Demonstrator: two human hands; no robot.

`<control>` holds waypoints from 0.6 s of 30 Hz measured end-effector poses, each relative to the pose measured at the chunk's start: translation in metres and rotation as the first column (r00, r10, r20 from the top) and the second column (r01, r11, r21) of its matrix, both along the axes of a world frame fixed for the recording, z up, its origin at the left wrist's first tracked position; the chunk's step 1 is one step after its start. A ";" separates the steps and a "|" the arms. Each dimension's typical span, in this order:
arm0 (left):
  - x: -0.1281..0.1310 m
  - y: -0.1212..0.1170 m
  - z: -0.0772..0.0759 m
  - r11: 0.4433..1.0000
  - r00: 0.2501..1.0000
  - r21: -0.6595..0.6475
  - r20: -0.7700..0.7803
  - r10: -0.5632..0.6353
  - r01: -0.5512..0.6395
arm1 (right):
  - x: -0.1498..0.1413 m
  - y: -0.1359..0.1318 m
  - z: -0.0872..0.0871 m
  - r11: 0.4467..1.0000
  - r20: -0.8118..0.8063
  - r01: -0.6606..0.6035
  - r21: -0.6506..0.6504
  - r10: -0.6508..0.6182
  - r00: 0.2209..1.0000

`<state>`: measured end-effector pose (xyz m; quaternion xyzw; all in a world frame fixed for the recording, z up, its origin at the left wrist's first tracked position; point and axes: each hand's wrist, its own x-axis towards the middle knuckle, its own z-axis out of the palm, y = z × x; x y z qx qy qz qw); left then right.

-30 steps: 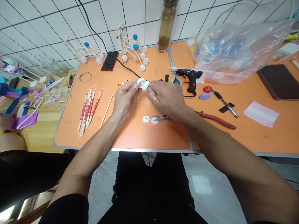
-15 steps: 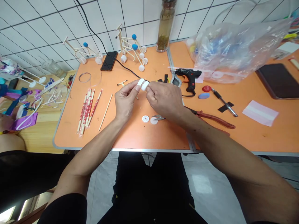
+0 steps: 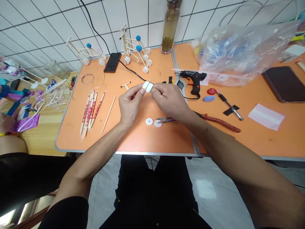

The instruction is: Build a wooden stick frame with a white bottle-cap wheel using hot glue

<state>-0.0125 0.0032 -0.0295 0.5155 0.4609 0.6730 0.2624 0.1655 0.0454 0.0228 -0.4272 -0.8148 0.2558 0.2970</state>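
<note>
The left hand (image 3: 130,105) has its thumb and index finger pinched together on the left white wheel (image 3: 145,85); its remaining fingers curl toward the palm. The right hand (image 3: 169,98) is closed, thumb against bent index finger, at the outer side of the right white wheel (image 3: 149,87); the exact contact there is partly hidden. Both wheels are positioned between the two sets of fingertips, raised above the table (image 3: 133,140), side by side with rims aligned; whether they touch cannot be told. Left of the left fingers lie a bare stick (image 3: 108,114) and, farther out, wrapped chopsticks (image 3: 88,114). Nearer the body than the fingertips lies a printed disc (image 3: 149,121). Right of the right fingers lies a glue gun (image 3: 194,79).
</note>
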 end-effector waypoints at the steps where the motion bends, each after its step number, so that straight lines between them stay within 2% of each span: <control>1: 0.000 -0.001 0.000 1.000 1.000 0.003 -0.012 0.001 -0.001 | 0.000 0.000 -0.004 0.997 0.040 0.021 0.081 -0.025 0.999; 4: 0.002 -0.003 0.003 1.000 1.000 0.018 -0.031 -0.001 0.002 | 0.001 -0.002 -0.011 0.971 0.135 0.041 0.237 -0.074 0.988; 6: 0.003 -0.005 0.005 1.000 0.999 0.027 -0.046 -0.005 0.006 | 0.001 -0.002 -0.010 0.973 0.117 0.032 0.227 -0.060 0.991; 8: 0.004 -0.006 0.006 0.999 0.997 0.032 -0.072 -0.001 0.003 | 0.001 0.000 -0.005 0.991 0.040 0.009 0.132 -0.014 0.999; 10: 0.003 -0.007 0.006 0.999 0.995 0.036 -0.099 0.008 -0.005 | 0.002 0.003 0.001 0.999 -0.056 -0.040 -0.031 0.038 0.998; 12: 0.002 -0.007 0.005 0.999 0.993 0.038 -0.117 0.012 -0.008 | 0.003 0.005 0.005 0.978 -0.133 -0.102 -0.179 0.079 0.988; 13: 0.002 -0.007 0.004 0.999 0.993 0.040 -0.121 0.011 -0.006 | 0.004 0.006 0.004 0.971 -0.149 -0.122 -0.207 0.092 0.985; 15: 0.002 -0.007 0.003 0.999 0.993 0.043 -0.118 0.004 0.001 | 0.005 0.006 0.001 0.987 -0.112 -0.102 -0.122 0.088 0.990; 16: 0.002 -0.007 0.002 0.999 0.994 0.043 -0.112 0.001 0.004 | 0.005 0.005 -0.003 0.997 -0.060 -0.070 -0.022 0.068 0.996; 18: 0.002 -0.006 0.001 0.999 0.995 0.040 -0.097 -0.015 0.018 | 0.005 0.004 -0.009 0.982 0.070 -0.020 0.188 0.007 0.998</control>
